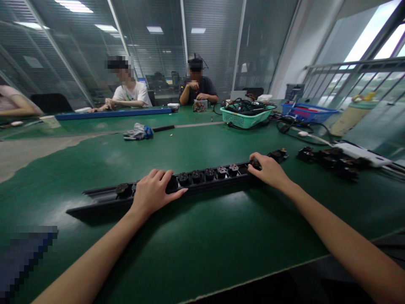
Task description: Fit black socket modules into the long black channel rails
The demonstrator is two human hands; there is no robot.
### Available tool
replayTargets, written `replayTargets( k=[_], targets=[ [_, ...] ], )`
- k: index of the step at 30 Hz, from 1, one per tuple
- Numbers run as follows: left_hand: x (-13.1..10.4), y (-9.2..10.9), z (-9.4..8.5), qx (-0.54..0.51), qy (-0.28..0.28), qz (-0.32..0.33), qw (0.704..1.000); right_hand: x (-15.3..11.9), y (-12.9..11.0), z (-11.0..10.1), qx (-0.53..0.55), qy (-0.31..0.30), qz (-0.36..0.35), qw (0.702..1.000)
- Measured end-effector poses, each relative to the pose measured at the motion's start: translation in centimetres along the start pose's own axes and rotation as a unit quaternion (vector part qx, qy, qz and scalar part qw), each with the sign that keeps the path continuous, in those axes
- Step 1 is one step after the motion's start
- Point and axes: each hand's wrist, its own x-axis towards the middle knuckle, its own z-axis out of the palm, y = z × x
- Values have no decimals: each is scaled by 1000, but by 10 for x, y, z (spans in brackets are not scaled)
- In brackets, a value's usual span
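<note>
A long black channel [215, 184], which looks like a power-strip housing, lies slantwise on the green table with several black socket modules [209, 173] in a row inside it. My left hand [152, 191] is clasped over its left half, fingers on the far side and thumb along the near wall. A single module [123, 190] sits left of that hand, in the channel's open left end. Toward the right end, my right hand [268, 169] pinches a black socket module [255, 164] at the channel; its fingers partly cover the module.
More black modules [335, 160] lie loose at the right, near a white power strip [360, 154]. Farther back are a green basket [243, 120] of cables, a blue basket [311, 113] and gloves [138, 132]. Several people sit across the table.
</note>
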Motion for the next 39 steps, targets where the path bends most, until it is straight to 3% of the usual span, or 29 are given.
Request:
replayTargets(
  k=[19,39],
  targets=[
    [0,0,0,-4,4,-1,1000,1,5,-4,42,-57,34,997],
    [0,-1,2,-14,2,-4,1000,1,9,-2,-1,-55,52,997]
  ],
)
